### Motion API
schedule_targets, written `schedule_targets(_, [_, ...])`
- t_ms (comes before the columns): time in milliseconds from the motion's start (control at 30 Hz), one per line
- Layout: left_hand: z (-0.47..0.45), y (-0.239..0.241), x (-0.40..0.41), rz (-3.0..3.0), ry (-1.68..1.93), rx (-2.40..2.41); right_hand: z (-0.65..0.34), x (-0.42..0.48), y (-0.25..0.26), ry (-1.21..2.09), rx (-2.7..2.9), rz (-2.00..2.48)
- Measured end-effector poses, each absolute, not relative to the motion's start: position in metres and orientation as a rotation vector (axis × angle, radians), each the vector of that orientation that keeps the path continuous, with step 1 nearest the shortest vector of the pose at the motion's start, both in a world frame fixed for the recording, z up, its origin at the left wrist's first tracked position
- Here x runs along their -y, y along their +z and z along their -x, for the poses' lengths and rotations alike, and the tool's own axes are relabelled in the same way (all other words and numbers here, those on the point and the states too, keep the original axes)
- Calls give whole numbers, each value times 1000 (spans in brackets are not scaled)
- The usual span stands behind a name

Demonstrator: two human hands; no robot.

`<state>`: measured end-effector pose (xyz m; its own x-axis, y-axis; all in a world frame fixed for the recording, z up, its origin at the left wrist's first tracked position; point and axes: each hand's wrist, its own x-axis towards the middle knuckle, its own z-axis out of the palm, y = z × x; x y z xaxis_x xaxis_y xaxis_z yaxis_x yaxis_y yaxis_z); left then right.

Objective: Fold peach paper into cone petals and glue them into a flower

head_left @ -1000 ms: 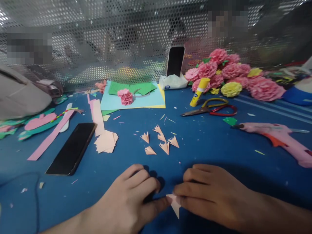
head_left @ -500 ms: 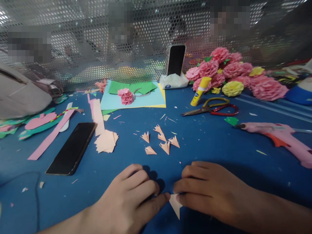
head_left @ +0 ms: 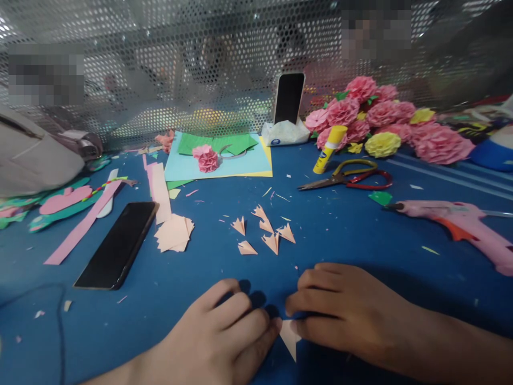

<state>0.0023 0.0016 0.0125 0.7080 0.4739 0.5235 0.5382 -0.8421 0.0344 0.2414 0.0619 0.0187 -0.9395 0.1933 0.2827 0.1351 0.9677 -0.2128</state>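
Note:
A small folded piece of peach paper (head_left: 289, 340) lies at the near edge of view, its point facing me. My left hand (head_left: 236, 331) is closed, with thumb and fingertip pinching the paper's upper left corner. On the other side my right hand (head_left: 340, 313) is closed too, its thumb and fingers at the upper right corner. Beyond my hands are several small folded peach paper pieces (head_left: 271, 243) with pointed tips. To their left sits a stack of peach paper squares (head_left: 174, 233).
A black phone (head_left: 116, 246) and pink paper strips (head_left: 86, 222) lie left. Scissors (head_left: 347, 176), a glue stick (head_left: 330, 149) and a pink glue gun (head_left: 452, 224) are right. Pink paper flowers (head_left: 360, 115) and a propped phone (head_left: 289, 99) stand before a perforated metal panel (head_left: 140, 69).
My left hand has shifted slightly right and its fingers have curled closer to the paper's corner. My right hand and the paper have hardly moved.

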Motion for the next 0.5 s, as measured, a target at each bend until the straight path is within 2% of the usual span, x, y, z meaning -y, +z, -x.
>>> schedule_targets(500, [-4, 8, 8, 2741, -726, 820, -240, -49, 27, 43, 2776, 324])
